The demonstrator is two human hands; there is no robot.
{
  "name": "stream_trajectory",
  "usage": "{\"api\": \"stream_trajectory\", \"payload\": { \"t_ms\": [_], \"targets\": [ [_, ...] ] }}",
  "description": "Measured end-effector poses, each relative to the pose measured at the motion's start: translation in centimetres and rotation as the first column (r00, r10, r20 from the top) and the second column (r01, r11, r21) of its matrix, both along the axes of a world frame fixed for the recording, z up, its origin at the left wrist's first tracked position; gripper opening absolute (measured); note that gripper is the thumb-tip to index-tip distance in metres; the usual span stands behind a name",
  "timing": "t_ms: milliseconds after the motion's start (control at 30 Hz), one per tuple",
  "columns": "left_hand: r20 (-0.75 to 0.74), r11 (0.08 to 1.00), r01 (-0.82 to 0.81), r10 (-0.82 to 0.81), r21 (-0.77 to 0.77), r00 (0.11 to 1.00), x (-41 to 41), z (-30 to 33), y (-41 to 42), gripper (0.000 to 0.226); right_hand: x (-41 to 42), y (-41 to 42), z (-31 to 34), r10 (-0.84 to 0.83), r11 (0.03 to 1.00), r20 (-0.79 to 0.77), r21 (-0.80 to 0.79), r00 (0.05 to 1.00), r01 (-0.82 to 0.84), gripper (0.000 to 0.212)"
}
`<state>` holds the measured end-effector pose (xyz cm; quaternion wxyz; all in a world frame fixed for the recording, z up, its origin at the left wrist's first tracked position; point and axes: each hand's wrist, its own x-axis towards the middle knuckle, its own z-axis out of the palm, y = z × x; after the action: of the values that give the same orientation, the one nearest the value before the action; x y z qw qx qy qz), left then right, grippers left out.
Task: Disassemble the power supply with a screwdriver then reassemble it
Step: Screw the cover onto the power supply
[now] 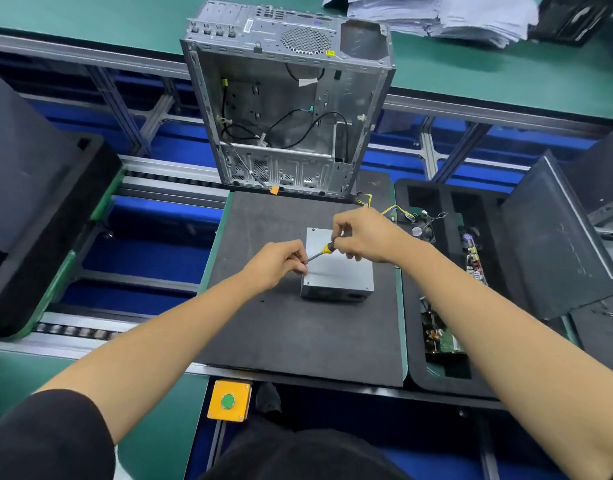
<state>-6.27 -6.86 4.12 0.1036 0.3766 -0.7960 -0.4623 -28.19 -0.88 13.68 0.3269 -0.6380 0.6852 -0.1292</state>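
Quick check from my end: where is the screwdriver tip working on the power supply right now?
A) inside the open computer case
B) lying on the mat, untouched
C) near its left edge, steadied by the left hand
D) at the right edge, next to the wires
C: the right hand grips the handle of the screwdriver while the left hand pinches its shaft at the left edge of the power supply.

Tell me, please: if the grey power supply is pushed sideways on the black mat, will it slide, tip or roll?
The power supply is a low, flat-sided metal box, so it probably won't roll or tip. The mat looks matte, likely resisting sliding.
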Motion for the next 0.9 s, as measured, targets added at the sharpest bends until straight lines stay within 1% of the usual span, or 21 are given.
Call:
{"api": "stream_trajectory", "payload": {
  "t_ms": [67, 100, 233, 333, 433, 600, 800, 900],
  "targets": [
    [0.002, 0.997, -0.081, 0.081, 0.018, 0.997, -0.2, -0.4, 0.7, 0.012, 0.2, -0.2, 0.4, 0.035, 0.999, 0.011, -0.016, 0.999, -0.035, 0.007],
    [0.019, 0.994, -0.11, 0.11, -0.001, 0.994, -0.4, -0.7, 0.9, 0.01, 0.4, -0.2, 0.6, 0.054, 0.998, -0.01, -0.022, 0.999, -0.054, 0.007],
    [0.163, 0.97, -0.191, 0.215, -0.152, 0.963, -0.9, -1.6, 1.9, 0.013, 1.3, -0.3, 0.7, 0.155, 0.985, -0.172, -0.053, 0.973, -0.166, 0.003],
    [0.212, 0.96, -0.177, 0.223, -0.216, 0.952, -1.0, -2.0, 2.4, 0.014, 2.1, -0.1, 0.3, 0.232, 0.962, -0.297, -0.071, 0.926, -0.263, 0.005],
    [0.212, 0.973, -0.156, 0.191, -0.172, 0.958, -1.0, -2.6, 3.0, 0.014, 2.8, 0.0, 0.0, 0.29, 0.939, -0.361, -0.074, 0.887, -0.337, 0.01],
    [0.212, 0.975, -0.202, 0.219, -0.096, 0.952, -0.9, -3.1, 3.4, 0.025, 3.2, -0.1, 0.0, 0.352, 0.912, -0.402, -0.057, 0.845, -0.407, 0.011],
    [0.24, 0.987, -0.146, 0.157, -0.065, 0.958, -1.1, -2.4, 2.7, 0.02, 3.7, -0.7, 0.4, 0.412, 0.881, -0.444, -0.027, 0.796, -0.472, 0.01],
    [0.244, 0.98, -0.197, 0.199, -0.031, 0.949, -1.2, -2.6, 2.3, 0.015, 3.9, -1.0, 0.6, 0.425, 0.874, -0.455, -0.019, 0.783, -0.485, 0.009]
  ]
}}
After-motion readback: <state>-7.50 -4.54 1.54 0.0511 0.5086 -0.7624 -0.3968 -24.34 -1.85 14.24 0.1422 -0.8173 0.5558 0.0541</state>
